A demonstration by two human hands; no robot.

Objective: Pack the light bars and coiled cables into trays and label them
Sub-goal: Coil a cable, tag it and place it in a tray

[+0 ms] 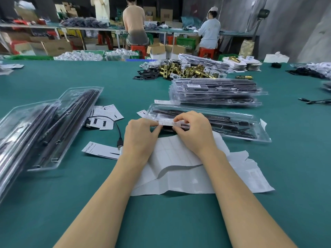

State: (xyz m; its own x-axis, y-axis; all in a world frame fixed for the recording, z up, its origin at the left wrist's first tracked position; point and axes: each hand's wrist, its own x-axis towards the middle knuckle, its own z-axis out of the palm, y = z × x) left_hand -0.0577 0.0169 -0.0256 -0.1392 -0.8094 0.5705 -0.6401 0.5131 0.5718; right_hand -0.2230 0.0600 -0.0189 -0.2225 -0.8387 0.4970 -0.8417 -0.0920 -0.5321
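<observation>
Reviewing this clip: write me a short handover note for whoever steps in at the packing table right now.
Left hand and right hand: both pinch a white label, stretched between them over the near edge of the closed tray in front.
Label backing sheets lie under the wrists.
Done: a stack of closed trays sits behind, the top one already carrying a barcode label.
Left: stick this label down. The trays of light bars at the left, a loose USB cable and the printed cards are yet to be dealt with.
</observation>
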